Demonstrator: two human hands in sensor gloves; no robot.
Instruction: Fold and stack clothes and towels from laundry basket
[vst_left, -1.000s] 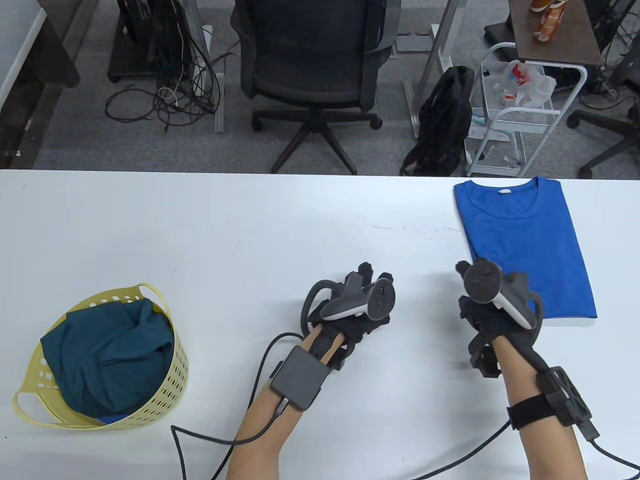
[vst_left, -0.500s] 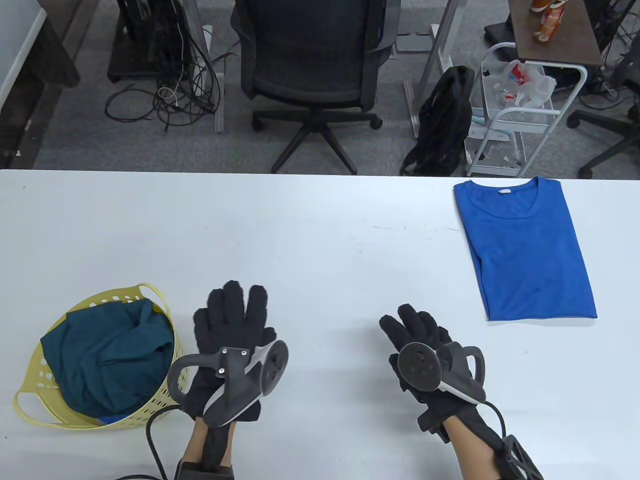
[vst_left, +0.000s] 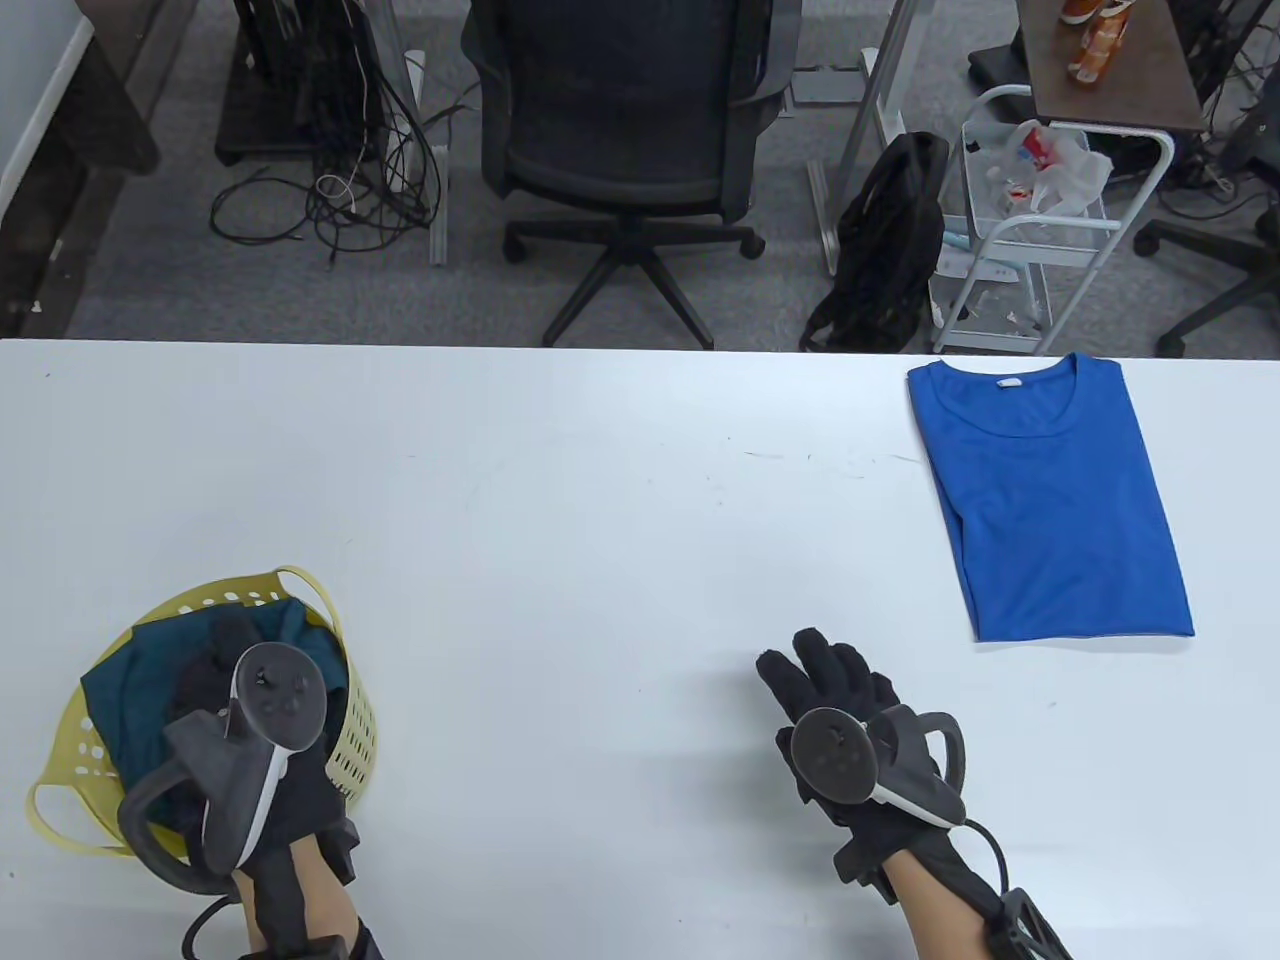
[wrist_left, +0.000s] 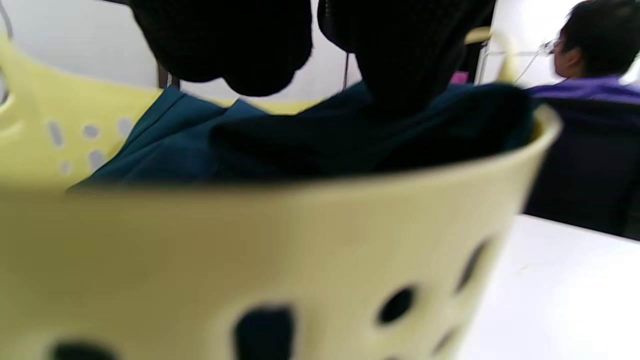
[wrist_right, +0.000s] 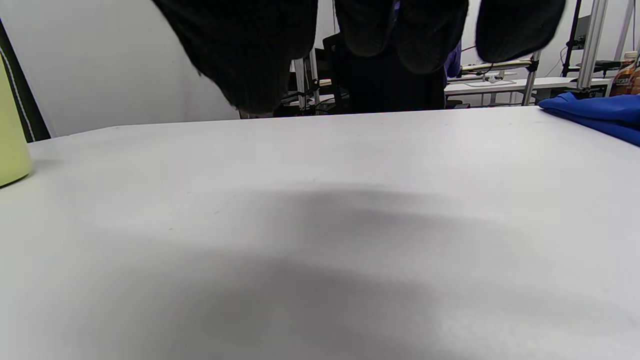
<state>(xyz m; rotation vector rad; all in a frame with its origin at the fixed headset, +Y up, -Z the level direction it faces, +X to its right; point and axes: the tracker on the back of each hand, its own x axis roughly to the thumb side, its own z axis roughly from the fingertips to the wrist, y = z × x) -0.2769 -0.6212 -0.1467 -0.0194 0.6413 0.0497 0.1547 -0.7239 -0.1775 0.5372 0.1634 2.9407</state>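
A yellow laundry basket (vst_left: 358, 745) stands at the table's front left with a dark teal garment (vst_left: 120, 690) crumpled inside. My left hand (vst_left: 215, 655) is over the basket, its fingers down on the teal garment; the tracker hides the grip. In the left wrist view the fingertips (wrist_left: 400, 65) touch the teal cloth (wrist_left: 165, 150) behind the basket wall (wrist_left: 250, 250). My right hand (vst_left: 825, 665) is open and empty, held flat just above the bare table. A folded blue T-shirt (vst_left: 1060, 500) lies flat at the back right, also in the right wrist view (wrist_right: 595, 112).
The white table (vst_left: 600, 480) stretches between basket and shirt. Beyond its far edge stand an office chair (vst_left: 620, 130), a black backpack (vst_left: 890, 240) and a white wire cart (vst_left: 1040, 220). The basket's edge shows at the right wrist view's left (wrist_right: 10, 150).
My left hand moved from the table's middle leftward and into the basket. My right hand drew back from the blue shirt toward the front edge, then stayed almost still.
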